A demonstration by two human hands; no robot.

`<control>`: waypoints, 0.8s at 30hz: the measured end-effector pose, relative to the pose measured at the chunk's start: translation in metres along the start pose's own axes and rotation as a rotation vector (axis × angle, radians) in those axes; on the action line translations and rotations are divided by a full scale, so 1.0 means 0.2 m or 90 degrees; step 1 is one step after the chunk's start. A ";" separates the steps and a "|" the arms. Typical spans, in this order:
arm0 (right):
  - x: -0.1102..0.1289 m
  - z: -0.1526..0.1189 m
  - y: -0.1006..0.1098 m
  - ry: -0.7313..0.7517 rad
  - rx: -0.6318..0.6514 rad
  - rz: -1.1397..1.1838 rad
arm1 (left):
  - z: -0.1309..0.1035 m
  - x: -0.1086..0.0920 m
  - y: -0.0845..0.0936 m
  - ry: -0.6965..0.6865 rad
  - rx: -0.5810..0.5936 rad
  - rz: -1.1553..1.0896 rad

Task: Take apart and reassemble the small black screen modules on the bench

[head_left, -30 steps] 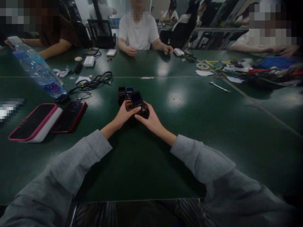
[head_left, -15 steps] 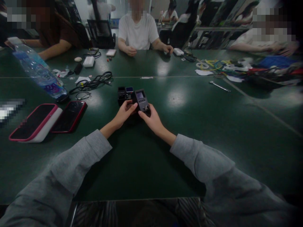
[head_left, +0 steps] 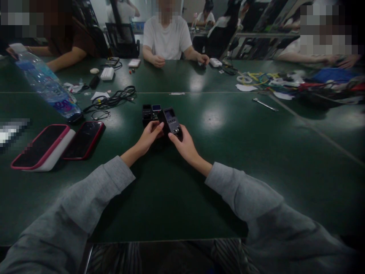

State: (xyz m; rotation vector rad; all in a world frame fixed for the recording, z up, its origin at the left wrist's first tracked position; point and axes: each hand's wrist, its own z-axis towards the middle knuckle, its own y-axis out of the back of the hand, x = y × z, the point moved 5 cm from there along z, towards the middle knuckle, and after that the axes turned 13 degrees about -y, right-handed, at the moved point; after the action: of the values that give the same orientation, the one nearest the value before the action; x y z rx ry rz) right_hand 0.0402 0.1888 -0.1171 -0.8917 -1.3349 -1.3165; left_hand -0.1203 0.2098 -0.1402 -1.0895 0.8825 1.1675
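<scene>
Phones (head_left: 84,140) left on table (head_left: 185,201), bottles (head_left: 58,99) behind them, device (head_left: 171,121) central, wrench (head_left: 265,104) right, cable heap (head_left: 302,85) beyond it

Dim, low-contrast light covers the scene; soft white glare, seemingly from above, spots the dark green tabletop (head_left: 234,140), with patches beyond and right of the black device (head_left: 172,120), which shows faint glints and little detail; shadow pools beneath the grey sleeves (head_left: 98,186); toward the right the cable heap (head_left: 299,82) smears and the edge darkens to black; coarse pixel blocks mask both upper corners.
</scene>
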 end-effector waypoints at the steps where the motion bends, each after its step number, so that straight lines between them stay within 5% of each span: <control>1: 0.00 0.00 0.00 -0.003 -0.003 -0.004 | 0.00 0.00 0.00 0.005 -0.002 -0.002; 24: 0.08 -0.07 0.03 0.068 -0.090 -0.134 | -0.01 -0.03 0.00 0.083 -0.066 -0.081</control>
State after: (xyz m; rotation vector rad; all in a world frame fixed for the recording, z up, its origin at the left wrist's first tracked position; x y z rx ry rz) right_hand 0.0455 0.1734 -0.1022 -0.7792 -1.2905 -1.6156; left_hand -0.1216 0.2054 -0.1343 -1.2995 0.8463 1.0555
